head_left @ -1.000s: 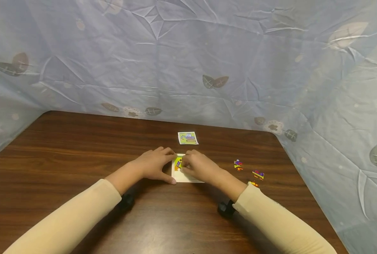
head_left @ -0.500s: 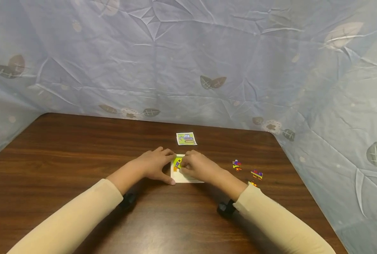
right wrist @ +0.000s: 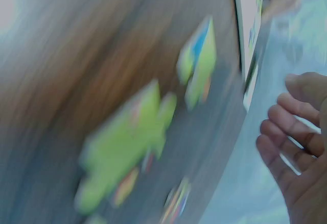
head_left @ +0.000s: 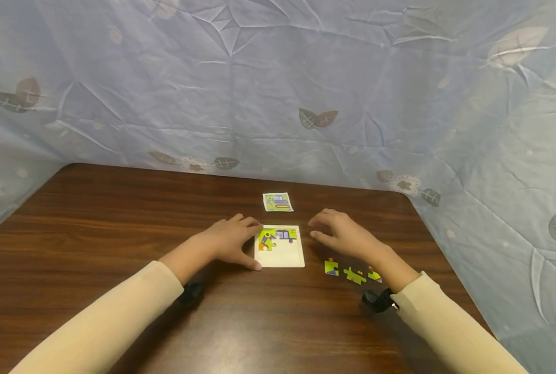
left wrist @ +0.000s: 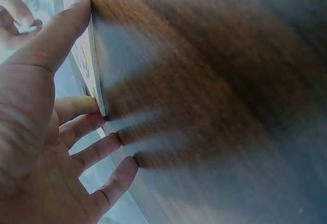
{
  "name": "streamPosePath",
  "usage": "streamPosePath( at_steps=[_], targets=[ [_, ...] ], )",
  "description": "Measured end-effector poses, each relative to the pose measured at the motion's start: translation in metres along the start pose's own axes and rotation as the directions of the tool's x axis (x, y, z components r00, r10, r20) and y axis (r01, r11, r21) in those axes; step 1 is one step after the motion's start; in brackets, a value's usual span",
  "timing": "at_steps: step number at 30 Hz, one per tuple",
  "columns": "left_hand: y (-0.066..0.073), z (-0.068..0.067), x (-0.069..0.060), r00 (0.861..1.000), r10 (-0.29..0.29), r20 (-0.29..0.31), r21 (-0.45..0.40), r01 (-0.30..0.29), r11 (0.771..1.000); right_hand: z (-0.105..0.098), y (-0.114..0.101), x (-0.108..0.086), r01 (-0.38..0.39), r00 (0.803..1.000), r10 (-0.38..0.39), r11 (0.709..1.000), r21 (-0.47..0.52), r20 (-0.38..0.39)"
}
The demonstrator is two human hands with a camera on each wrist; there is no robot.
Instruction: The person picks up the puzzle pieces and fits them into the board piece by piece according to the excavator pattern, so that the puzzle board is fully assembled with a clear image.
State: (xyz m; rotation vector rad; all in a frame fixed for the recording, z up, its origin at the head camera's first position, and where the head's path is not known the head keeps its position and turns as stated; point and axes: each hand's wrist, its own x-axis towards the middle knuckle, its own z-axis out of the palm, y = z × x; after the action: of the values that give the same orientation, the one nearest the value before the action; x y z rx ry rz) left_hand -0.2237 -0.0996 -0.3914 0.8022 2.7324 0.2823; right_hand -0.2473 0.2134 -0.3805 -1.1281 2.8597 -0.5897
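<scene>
A white square puzzle tray point(head_left: 280, 258) lies on the table, with joined green, orange and purple pieces point(head_left: 268, 236) along its top and upper left. My left hand point(head_left: 226, 243) steadies the tray's left edge, thumb at the lower corner and fingertips at the upper one; in the left wrist view the thumb and fingers point(left wrist: 76, 132) touch its rim. To the tray's right, my right hand point(head_left: 345, 234) hovers with loosely bent fingers and nothing in them. Loose green pieces point(head_left: 331, 267) lie below it, blurred in the right wrist view point(right wrist: 127, 142).
Behind the tray lies a small picture card point(head_left: 278, 202) of a purple vehicle on green. More loose pieces point(head_left: 355, 276) lie at the right, partly under my right forearm. A patterned grey-blue cloth point(head_left: 268, 93) hangs behind the table and at its sides.
My right hand has left the tray and moved right, uncovering purple and green pieces along the tray's top. The left hand has stayed at the tray's left edge.
</scene>
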Motion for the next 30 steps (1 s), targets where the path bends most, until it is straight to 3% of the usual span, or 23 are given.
streamPosePath(
  at_steps=[7, 14, 30],
  targets=[
    [-0.002, 0.0, -0.001, 1.0, 0.0, 0.005, 0.0, 0.0, 1.0, -0.021, 0.045, -0.034, -0.142, 0.988, 0.144, 0.989, -0.031, 0.064],
    [-0.002, 0.001, 0.001, 1.0, 0.007, 0.011, 0.003, -0.007, 1.0, -0.026, 0.068, -0.055, -0.222, 0.963, 0.222, 0.975, -0.019, 0.155],
    [0.0, 0.001, -0.001, 1.0, -0.003, 0.015, -0.014, 0.003, 1.0, -0.023, 0.076, -0.062, -0.199, 0.973, 0.202, 0.979, -0.036, 0.108]
  ],
)
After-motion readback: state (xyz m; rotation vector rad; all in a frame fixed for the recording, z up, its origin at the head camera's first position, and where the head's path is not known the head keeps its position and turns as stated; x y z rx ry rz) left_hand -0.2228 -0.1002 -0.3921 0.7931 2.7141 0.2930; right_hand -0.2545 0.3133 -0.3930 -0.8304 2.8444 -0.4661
